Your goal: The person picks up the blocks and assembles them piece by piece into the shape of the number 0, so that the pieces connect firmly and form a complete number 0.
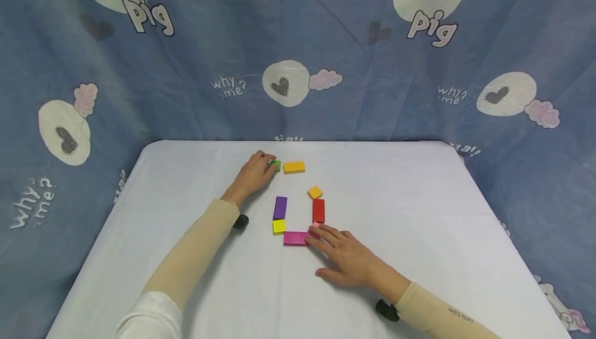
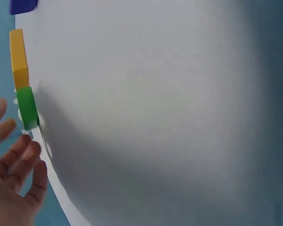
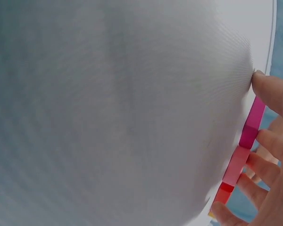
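My left hand (image 1: 255, 174) reaches to the far part of the table, its fingers loosely bent beside a green block (image 1: 276, 165). In the left wrist view the green block (image 2: 28, 108) stands beyond the fingertips (image 2: 34, 148). It lies end to end with an orange block (image 1: 294, 167). My right hand (image 1: 349, 257) lies low over the near blocks with fingers spread. Its fingertips are at a pink block (image 1: 315, 224), partly hidden, and at the right end of a magenta block (image 1: 295, 238). The thumb is held apart, near the tabletop.
A red block (image 1: 318, 210) stands above the pink one, with a tilted orange-yellow block (image 1: 315, 192) at its far end. On the left, a purple block (image 1: 280, 208) meets a yellow block (image 1: 279, 226). Everything lies on a white-covered table (image 1: 396, 189) before a blue printed curtain (image 1: 363, 111).
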`<state>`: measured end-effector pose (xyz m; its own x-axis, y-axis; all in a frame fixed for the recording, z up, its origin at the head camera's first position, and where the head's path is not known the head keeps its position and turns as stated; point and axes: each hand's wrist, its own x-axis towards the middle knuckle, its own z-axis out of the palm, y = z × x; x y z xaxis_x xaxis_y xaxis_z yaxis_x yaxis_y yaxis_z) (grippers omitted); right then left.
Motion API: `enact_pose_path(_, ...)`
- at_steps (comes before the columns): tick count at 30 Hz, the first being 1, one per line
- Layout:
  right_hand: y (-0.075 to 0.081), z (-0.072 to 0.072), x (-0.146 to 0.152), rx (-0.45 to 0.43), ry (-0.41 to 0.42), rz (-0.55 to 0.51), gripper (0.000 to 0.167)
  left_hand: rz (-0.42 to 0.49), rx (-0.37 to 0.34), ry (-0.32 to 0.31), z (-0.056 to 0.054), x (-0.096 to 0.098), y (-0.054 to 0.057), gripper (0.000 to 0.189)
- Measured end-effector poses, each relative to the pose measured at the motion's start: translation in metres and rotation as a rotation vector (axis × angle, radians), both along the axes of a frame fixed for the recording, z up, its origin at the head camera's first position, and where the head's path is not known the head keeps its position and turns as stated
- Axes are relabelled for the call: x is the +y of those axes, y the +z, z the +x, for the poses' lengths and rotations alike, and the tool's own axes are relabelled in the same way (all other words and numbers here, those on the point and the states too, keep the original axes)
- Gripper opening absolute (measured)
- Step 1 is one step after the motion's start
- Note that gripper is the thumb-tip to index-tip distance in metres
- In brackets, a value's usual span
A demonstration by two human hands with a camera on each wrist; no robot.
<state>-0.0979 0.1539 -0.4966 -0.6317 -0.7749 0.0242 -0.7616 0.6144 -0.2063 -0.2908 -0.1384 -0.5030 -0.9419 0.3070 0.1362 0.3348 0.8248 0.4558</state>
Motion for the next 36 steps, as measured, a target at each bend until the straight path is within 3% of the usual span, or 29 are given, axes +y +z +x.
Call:
enact_pose_path(7, 0.001, 0.002, -0.002, -0.001, 0.009, -0.019, 0.074, 0.071, -0.082, 0.114, -0.005, 0.008, 0.004, 0.036)
enact_pose_path(15, 0.003, 0.001, -0.002, 0.017, 0.009, -0.011, 0.074, 0.150, -0.207, 0.162, -0.005, 0.013, 0.014, 0.033)
enact_pose_path(23, 0.001, 0.003, -0.001, 0.002, 0.005, 0.004, 0.074, 0.181, -0.281, 0.147, 0.001, 0.009, 0.012, 0.030)
enact_pose_path(36, 0.002, 0.001, 0.001, 0.013, 0.008, 0.005, 0.075, 0.182, -0.304, 0.045, 0.006, 0.003, 0.017, 0.027)
